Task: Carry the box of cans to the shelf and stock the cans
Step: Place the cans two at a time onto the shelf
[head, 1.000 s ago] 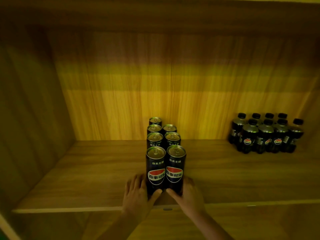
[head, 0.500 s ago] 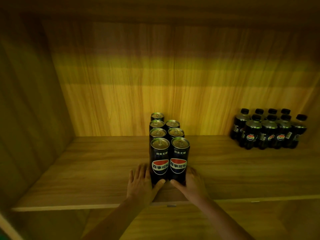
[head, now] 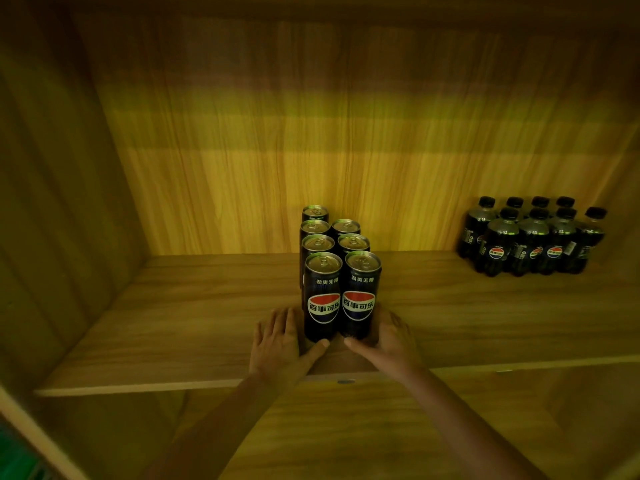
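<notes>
Wood-grain shelf bearing cans in two rows mid-shelf, left hand and right hand bracketing the front pair, fingers spread flat, likely squaring rows, bottles well apart.

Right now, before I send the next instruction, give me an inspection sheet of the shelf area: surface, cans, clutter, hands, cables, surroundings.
Surface: wooden shelf, bare to the left of the cans.
Job's things: seven cans upright in two rows running front to back, four on the left, three on the right, labels facing out.
Clutter: cluster of dark bottles at the right rear of the shelf, apart from the cans.
Hands: left hand and right hand flat beside the front pair, thumbs at the can bases.
Cables: nothing seen.
Surroundings: wood back panel; box not in view.
</notes>
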`<state>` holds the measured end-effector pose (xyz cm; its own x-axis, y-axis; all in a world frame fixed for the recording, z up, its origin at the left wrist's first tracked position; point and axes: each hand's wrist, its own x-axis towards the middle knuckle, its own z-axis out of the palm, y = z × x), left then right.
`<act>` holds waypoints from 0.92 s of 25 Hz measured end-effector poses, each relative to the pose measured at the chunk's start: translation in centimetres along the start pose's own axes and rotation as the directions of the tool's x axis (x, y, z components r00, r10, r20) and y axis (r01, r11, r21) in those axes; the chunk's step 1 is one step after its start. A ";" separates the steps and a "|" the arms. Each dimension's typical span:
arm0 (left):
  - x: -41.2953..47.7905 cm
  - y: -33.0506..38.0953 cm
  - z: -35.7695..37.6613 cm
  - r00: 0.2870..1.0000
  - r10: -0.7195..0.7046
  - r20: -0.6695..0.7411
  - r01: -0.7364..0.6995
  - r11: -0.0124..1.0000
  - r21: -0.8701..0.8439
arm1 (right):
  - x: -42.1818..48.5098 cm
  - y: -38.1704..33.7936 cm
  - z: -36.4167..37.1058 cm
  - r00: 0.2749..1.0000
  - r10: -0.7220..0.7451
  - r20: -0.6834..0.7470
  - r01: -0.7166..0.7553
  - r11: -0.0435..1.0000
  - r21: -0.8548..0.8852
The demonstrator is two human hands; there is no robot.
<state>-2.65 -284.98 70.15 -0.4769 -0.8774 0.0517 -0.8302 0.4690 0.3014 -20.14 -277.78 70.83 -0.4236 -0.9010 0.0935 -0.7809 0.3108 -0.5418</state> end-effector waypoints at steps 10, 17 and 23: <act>-6.5 -4.9 -6.1 0.996 -0.038 -0.083 0.047 0.993 0.106 | -7.9 -5.6 -3.9 0.894 -0.255 -0.368 0.243 0.967 -0.078; -14.1 -8.0 -10.0 0.995 -0.007 -0.102 0.040 0.944 0.327 | -10.6 -14.2 -1.4 0.806 -0.584 0.094 0.571 0.726 -0.383; -21.0 -11.0 -10.3 0.995 -0.080 -0.067 0.098 0.936 0.338 | -14.3 -16.7 2.1 0.803 -0.559 0.206 0.592 0.709 -0.384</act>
<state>19.49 -272.73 75.56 -0.3885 -0.9169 0.0915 -0.9214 0.3870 -0.0346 -0.04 -270.70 76.79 0.1912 -0.9598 0.2055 -0.9804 -0.1970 -0.0080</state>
